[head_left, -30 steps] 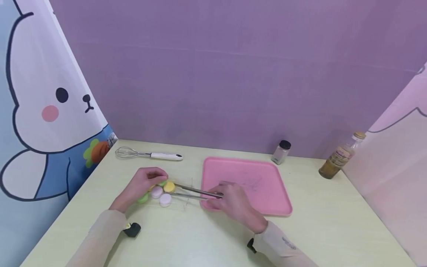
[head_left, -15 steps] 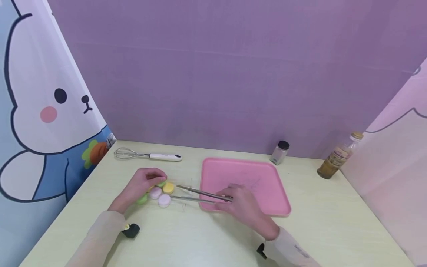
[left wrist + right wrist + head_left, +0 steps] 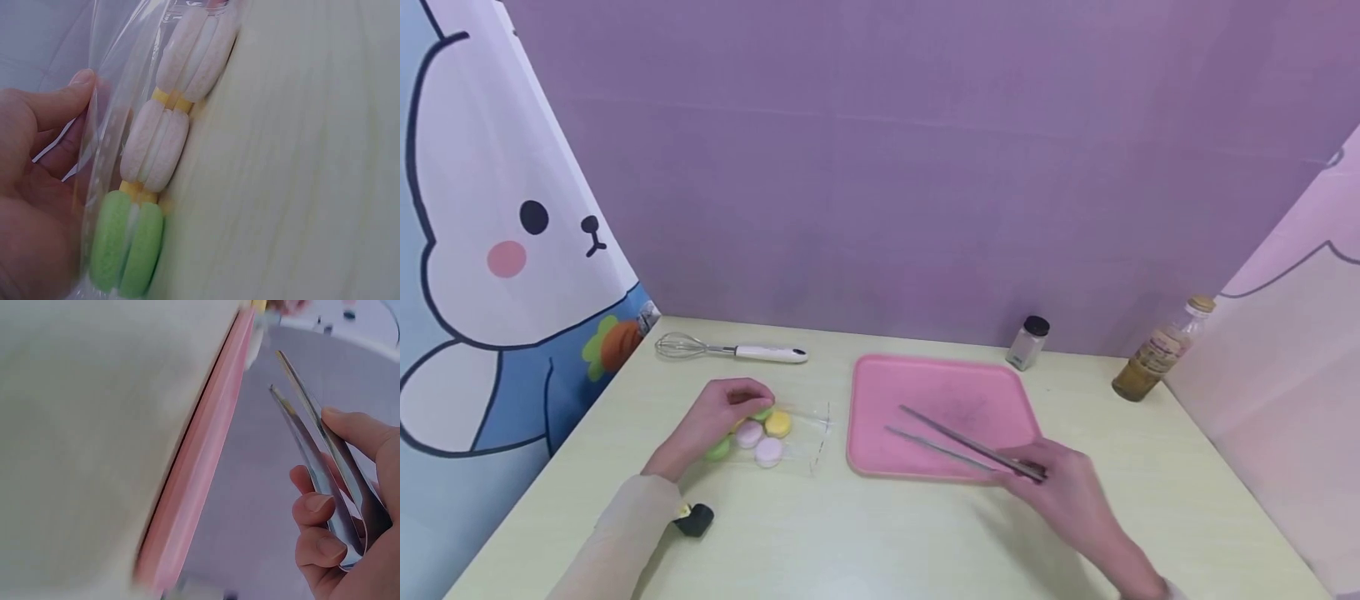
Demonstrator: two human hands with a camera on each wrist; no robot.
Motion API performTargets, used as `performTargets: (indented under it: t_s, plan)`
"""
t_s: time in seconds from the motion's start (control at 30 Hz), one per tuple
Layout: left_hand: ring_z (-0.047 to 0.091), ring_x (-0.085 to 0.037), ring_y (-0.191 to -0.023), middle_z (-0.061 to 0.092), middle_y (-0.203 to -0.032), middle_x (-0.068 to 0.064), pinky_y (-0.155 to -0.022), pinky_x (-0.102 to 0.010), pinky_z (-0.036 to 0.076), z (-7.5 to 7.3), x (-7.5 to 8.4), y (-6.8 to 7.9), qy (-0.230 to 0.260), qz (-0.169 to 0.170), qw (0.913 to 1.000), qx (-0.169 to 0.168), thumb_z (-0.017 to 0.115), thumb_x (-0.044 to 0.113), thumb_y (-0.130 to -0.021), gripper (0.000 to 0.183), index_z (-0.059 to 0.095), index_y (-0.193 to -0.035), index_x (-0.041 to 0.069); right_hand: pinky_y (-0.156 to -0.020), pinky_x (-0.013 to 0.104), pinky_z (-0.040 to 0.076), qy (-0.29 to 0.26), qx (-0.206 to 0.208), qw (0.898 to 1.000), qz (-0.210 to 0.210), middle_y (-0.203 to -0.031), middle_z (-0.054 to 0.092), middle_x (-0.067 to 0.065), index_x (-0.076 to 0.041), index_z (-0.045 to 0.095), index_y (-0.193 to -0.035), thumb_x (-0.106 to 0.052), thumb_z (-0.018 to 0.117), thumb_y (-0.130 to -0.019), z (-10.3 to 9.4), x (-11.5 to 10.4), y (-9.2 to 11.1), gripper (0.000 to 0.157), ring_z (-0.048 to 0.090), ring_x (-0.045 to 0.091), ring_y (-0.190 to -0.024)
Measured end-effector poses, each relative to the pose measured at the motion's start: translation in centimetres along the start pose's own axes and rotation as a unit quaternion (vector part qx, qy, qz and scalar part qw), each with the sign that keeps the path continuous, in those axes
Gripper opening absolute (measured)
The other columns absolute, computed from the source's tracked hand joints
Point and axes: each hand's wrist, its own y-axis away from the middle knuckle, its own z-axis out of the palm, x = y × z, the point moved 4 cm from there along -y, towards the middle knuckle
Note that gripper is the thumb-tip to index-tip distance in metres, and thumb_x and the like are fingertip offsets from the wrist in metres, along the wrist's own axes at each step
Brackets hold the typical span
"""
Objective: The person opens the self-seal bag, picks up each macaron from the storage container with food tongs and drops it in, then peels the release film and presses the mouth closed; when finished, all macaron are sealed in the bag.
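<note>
On the left, a clear plastic bag (image 3: 805,429) lies on the table with several macarons in it, among them a yellow macaron (image 3: 778,423) and a lilac macaron (image 3: 768,452). My left hand (image 3: 711,421) pinches the bag's far left side; in the left wrist view its thumb and fingers are at the film beside a green macaron (image 3: 128,244). Long metal tweezers (image 3: 970,442) are gripped by my right hand (image 3: 1067,487), held over the front right of the pink tray (image 3: 872,383). Their tips are apart with nothing between them, as the right wrist view also shows.
A whisk (image 3: 767,353) lies at the back left. Behind the tray stands a small black-lidded jar (image 3: 1026,346), and a corked bottle (image 3: 1156,358) of amber liquid is at the back right. A purple wall (image 3: 880,183) bounds the table behind.
My right hand has drawn the tweezers away from the macarons, to the right and toward me, across the tray. My left hand stays in place on the bag.
</note>
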Motion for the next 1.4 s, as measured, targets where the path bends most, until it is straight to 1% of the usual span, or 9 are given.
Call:
performTargets:
  t_s: [0.2,0.33,0.47,0.67,0.77,0.93,1.03,1.27,1.4]
  plan:
    - [0.068,-0.019,-0.1,0.073,-0.102,-0.005,-0.087,-0.023,0.052,0.0,-0.1,0.0,-0.006,0.003,1.0,0.0,0.072,0.02,-0.096,0.02,0.074,-0.106,0.002,-0.047,0.02,0.035,0.059,0.062,0.995,0.05,-0.068,0.057,-0.017,-0.018,0.081,-0.092,-0.016,0.094,-0.07,-4.7,4.9,2.9,0.025,0.045,0.002,-0.055]
    - [0.068,-0.019,-0.1,0.073,-0.103,-0.006,-0.087,-0.022,0.052,0.0,-0.2,0.0,-0.004,0.007,1.0,-0.001,0.072,0.02,-0.096,0.021,0.074,-0.107,0.002,-0.047,0.022,0.036,0.1,0.081,0.985,0.118,-0.07,0.064,-0.012,-0.015,0.082,-0.095,-0.024,0.092,-0.074,-7.3,8.7,4.4,0.025,0.047,0.003,-0.056]
    - [0.067,-0.019,-0.101,0.073,-0.105,-0.007,-0.087,-0.022,0.052,0.0,-0.3,-0.1,0.003,0.007,1.0,-0.005,0.072,0.018,-0.096,0.02,0.074,-0.108,0.002,-0.047,0.026,0.037,0.126,0.067,0.971,0.194,-0.075,0.068,-0.004,-0.013,0.081,-0.1,-0.035,0.087,-0.08,-9.2,12.3,5.6,0.031,0.047,0.003,-0.057]
    - [0.066,-0.017,-0.101,0.072,-0.107,-0.007,-0.086,-0.022,0.052,0.0,-0.4,-0.1,0.007,0.003,0.9999,-0.007,0.071,0.017,-0.097,0.02,0.074,-0.11,0.002,-0.049,0.029,0.037,0.151,0.019,0.957,0.246,-0.08,0.069,0.0,-0.008,0.079,-0.108,-0.046,0.078,-0.087,-10.4,15.6,6.6,0.043,0.048,0.004,-0.059]
    - [0.066,-0.019,-0.1,0.072,-0.106,-0.009,-0.085,-0.021,0.052,0.0,0.5,0.1,0.004,0.0,1.0,-0.008,0.069,0.013,-0.098,0.02,0.073,-0.11,-0.002,-0.048,0.029,0.036,0.15,0.011,0.958,0.246,-0.082,0.069,0.003,-0.007,0.078,-0.111,-0.046,0.076,-0.089,-10.4,16.1,6.7,0.045,0.046,0.005,-0.059]
    - [0.066,-0.019,-0.102,0.072,-0.106,-0.009,-0.087,-0.021,0.052,-0.1,0.0,0.1,0.004,-0.002,1.0,-0.008,0.07,0.016,-0.098,0.021,0.073,-0.11,-0.001,-0.049,0.027,0.036,0.165,0.0,0.969,0.183,-0.081,0.071,0.002,-0.007,0.078,-0.11,-0.037,0.078,-0.09,-10.2,16.8,6.4,0.036,0.046,0.003,-0.061]
    - [0.067,-0.019,-0.102,0.072,-0.106,-0.008,-0.089,-0.022,0.052,-0.1,-0.3,0.1,0.011,-0.001,0.9999,-0.009,0.071,0.019,-0.097,0.022,0.073,-0.109,0.001,-0.051,0.029,0.036,0.178,-0.016,0.971,0.16,-0.079,0.072,0.006,-0.004,0.078,-0.108,-0.03,0.079,-0.09,-10.0,17.5,6.1,0.032,0.048,0.009,-0.064]
    - [0.066,-0.018,-0.102,0.072,-0.106,-0.008,-0.088,-0.022,0.052,-0.1,-0.1,0.2,0.018,-0.003,0.9998,-0.01,0.072,0.02,-0.097,0.022,0.074,-0.108,0.002,-0.048,0.033,0.037,0.177,-0.072,0.963,0.188,-0.1,0.071,0.027,0.004,0.071,-0.117,-0.026,0.075,-0.093,-9.6,18.5,5.9,0.039,0.052,0.023,-0.067]
    - [0.066,-0.018,-0.102,0.072,-0.106,-0.007,-0.088,-0.022,0.052,0.0,-0.1,0.2,0.019,-0.002,0.9998,-0.009,0.072,0.021,-0.097,0.022,0.074,-0.109,0.002,-0.053,0.036,0.041,0.176,-0.075,0.964,0.185,-0.108,0.067,0.034,0.005,0.07,-0.118,-0.024,0.075,-0.093,-9.7,18.7,5.7,0.039,0.056,0.028,-0.073]
